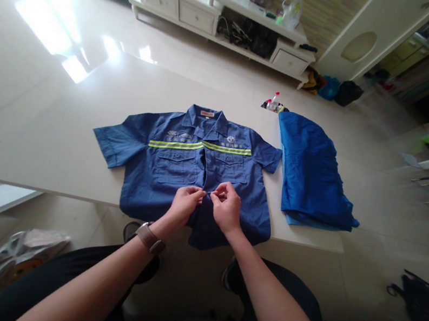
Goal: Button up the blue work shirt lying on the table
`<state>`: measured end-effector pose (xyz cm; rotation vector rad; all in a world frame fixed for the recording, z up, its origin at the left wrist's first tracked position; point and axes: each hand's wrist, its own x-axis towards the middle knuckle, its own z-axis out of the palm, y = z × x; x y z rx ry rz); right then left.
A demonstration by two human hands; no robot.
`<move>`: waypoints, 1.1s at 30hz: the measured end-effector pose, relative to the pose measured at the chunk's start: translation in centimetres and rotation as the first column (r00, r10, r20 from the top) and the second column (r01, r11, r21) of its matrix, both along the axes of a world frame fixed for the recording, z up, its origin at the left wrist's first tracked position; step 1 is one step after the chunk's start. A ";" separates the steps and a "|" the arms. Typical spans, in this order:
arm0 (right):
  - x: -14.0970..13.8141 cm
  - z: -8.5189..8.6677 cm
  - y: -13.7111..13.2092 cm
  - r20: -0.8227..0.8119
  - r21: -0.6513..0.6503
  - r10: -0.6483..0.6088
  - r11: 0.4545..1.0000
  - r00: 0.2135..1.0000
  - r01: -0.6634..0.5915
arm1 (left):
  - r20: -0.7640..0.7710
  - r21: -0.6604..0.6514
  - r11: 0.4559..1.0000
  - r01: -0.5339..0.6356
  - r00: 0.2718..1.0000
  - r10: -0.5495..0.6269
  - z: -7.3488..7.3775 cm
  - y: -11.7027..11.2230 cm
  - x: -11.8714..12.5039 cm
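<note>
A dark blue short-sleeved work shirt (164, 168) with a yellow reflective band across the chest lies flat, front up, on a white table (54, 155). Its collar points away from me and its hem hangs over the near edge. My left hand (184, 205) pinches the left side of the front placket, low on the shirt. My right hand (225, 206) pinches the right side of the placket, and its fingertips almost touch those of the left. A brown watch strap is on my left wrist.
A folded brighter blue garment (311, 171) lies on the table to the shirt's right. Small bottles (274, 102) stand beyond it. A white TV cabinet (222, 14) lines the far wall. A black bag (420, 304) lies on the floor at right, papers (21, 254) at left.
</note>
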<state>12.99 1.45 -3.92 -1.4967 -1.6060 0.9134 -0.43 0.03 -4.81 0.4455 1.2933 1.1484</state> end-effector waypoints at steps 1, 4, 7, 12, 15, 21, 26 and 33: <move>0.0 -0.2 0.1 -0.027 -0.011 -0.007 1.000 1.000 0.007 | 0.010 0.002 1.000 0.004 1.000 -0.004 0.1 0.0 0.0; 0.0 -0.5 0.2 -0.106 -0.050 -0.028 0.998 0.994 0.022 | 0.027 0.003 1.000 0.013 1.000 -0.014 0.2 0.1 0.0; 0.0 -0.4 0.2 -0.154 -0.064 -0.041 0.997 0.987 0.031 | 0.048 -0.015 1.000 0.023 0.999 -0.022 0.3 0.1 -0.1; 0.0 -0.1 -0.1 -0.084 -0.024 -0.012 1.000 0.996 0.010 | 0.018 -0.036 0.997 0.062 0.998 -0.061 0.3 0.1 -0.2; 0.1 0.1 -0.3 0.005 0.013 0.013 1.000 1.000 -0.013 | -0.025 -0.046 0.995 0.084 0.996 -0.085 0.3 0.1 -0.2; 0.1 0.4 -0.3 0.113 0.060 0.047 0.997 0.992 -0.054 | -0.099 -0.032 0.999 0.037 0.994 -0.040 0.2 0.1 0.0; 0.1 0.5 -0.3 0.122 0.061 0.068 0.995 0.990 -0.076 | -0.133 -0.003 1.000 0.018 0.991 -0.018 0.1 0.0 0.2; 0.2 0.0 0.0 -0.013 -0.003 0.029 1.000 0.999 -0.029 | -0.126 0.004 1.000 -0.013 0.992 0.014 0.3 0.0 0.3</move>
